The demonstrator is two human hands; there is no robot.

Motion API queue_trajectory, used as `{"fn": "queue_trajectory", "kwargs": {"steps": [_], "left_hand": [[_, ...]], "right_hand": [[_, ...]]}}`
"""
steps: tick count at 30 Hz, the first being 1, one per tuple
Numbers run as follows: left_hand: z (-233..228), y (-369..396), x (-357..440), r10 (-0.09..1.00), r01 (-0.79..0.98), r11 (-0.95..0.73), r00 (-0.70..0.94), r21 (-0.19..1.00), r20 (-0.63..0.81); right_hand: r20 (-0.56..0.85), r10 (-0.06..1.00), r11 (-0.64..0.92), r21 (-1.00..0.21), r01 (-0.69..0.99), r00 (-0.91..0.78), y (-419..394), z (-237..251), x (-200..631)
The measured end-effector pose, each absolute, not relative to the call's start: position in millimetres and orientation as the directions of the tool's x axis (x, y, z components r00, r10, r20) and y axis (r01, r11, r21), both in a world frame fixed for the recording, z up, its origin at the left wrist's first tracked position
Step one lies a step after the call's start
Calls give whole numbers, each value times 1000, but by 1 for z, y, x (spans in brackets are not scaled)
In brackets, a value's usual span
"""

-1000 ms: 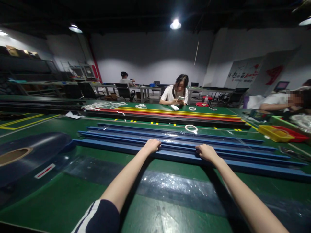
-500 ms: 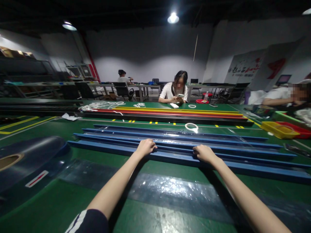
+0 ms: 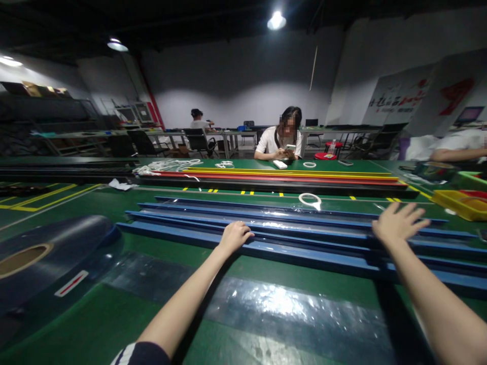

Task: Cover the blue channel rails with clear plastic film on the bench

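Several long blue channel strips lie side by side across the green table. My left hand is closed over the edge of the nearer strips, its fingers curled around them. Above the right part of the strips, my right hand is open with its fingers spread, holding nothing. Clear film covers the farther strips. Closer to me, a band of transparent film lies flat on the table, running from a large roll of film at the left.
Yellow, red and black strips lie farther back, with white cords at their left end. A white ring rests behind the blue strips. At right stands a yellow tray. A person sits opposite with a phone.
My right hand has let go of the strips, lifted, moved right and spread its fingers. My left hand remains on the strips. The view has turned slightly left.
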State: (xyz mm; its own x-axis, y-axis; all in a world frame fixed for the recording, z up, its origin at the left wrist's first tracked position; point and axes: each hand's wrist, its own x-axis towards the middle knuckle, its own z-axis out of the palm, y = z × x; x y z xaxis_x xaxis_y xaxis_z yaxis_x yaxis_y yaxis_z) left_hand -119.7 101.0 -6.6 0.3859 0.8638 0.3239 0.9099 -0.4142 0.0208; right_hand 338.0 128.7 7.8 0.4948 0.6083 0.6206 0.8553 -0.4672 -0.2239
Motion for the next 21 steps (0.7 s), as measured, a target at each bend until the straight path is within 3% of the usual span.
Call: {"fn": "queue_trajectory", "kwargs": {"steps": [3,6,8,10,13,14,16,18,21], "left_hand": [[-7,100,-119,865,909,-415,379,46,328],[-8,101,-118,864,907,-416,370,70,341],[-8,101,-118,858,903,-422,372,74,353],[-9,102,-119,846,897,-437,387,63,366],[-9,100,-120,808,884,-466,409,37,424],[-9,99,-120,791,880,-473,409,33,456],[-8,97,-119,754,880,-473,385,34,532],[-6,95,-116,721,892,-450,334,44,607],[-1,96,-106,685,914,-399,242,76,688]], "right_hand": [[371,489,-645,-455,614,789,128,-3,376],[91,589,-720,-391,573,803,125,11,385],[122,669,-687,-277,672,734,122,31,370],[294,737,-568,-220,793,609,118,58,342],[608,694,-381,-143,914,385,112,105,292],[653,694,-323,-95,942,304,109,121,277],[613,758,-271,-17,963,224,102,150,257],[460,876,-186,48,981,143,96,171,248],[225,974,-9,-22,1000,14,88,181,256]]}}
